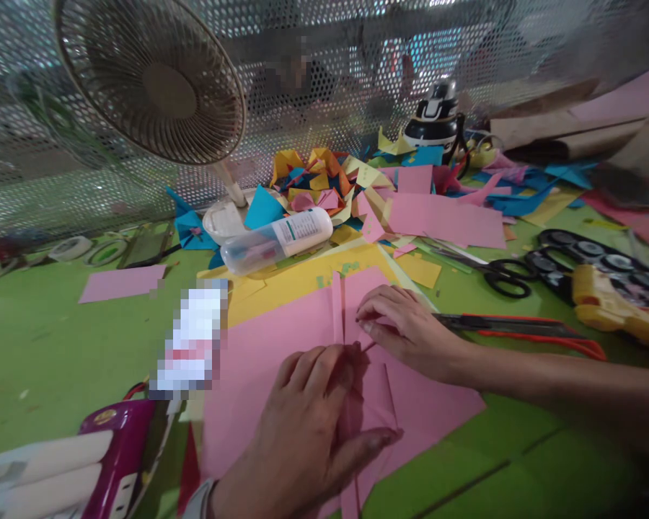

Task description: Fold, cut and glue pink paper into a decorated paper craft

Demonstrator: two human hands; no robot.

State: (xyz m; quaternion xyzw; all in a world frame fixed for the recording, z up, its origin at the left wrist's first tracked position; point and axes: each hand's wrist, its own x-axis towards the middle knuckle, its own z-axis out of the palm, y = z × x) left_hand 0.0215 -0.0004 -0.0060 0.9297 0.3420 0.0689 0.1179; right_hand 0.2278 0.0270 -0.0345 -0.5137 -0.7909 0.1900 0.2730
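Note:
A folded piece of pink paper lies on top of larger pink sheets. My left hand grips it, the curled fingers at its upper part and the thumb stretched along its lower corner. Just above, to the right, my right hand is closed, thumb and forefinger brought together at a crease in the pink paper. A narrow pink strip stands up a little beyond both hands. What lies beneath my left fingers is hidden. Yellow sheets stick out from under the pink ones.
An orange-edged cutter or scissors and black-handled scissors lie at right. Behind are a clear bottle, folded paper scraps, a fan and a flask. A blurred-out phone and a purple device sit left.

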